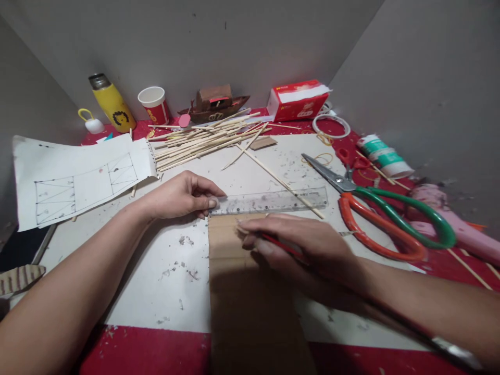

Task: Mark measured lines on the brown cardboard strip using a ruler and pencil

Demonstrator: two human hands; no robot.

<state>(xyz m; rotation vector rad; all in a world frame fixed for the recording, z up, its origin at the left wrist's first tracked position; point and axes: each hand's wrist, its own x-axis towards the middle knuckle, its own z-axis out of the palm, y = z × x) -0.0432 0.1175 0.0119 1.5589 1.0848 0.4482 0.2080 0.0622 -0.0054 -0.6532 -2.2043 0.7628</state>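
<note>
My left hand is closed at the left end of a clear plastic ruler, thumb and fingers pressed on it. The ruler lies across the far end of a brown cardboard strip, which runs toward me. Above the strip, my right hand is closed around a slim red pencil. Its tip is hard to make out near the fingertips, just below the ruler. A thin wooden stick crosses the ruler's right part.
Large scissors with red and green handles lie right. Behind are a pile of sticks, a paper cup, a model boat and a tissue pack. Left are a drawn sheet and yellow bottle.
</note>
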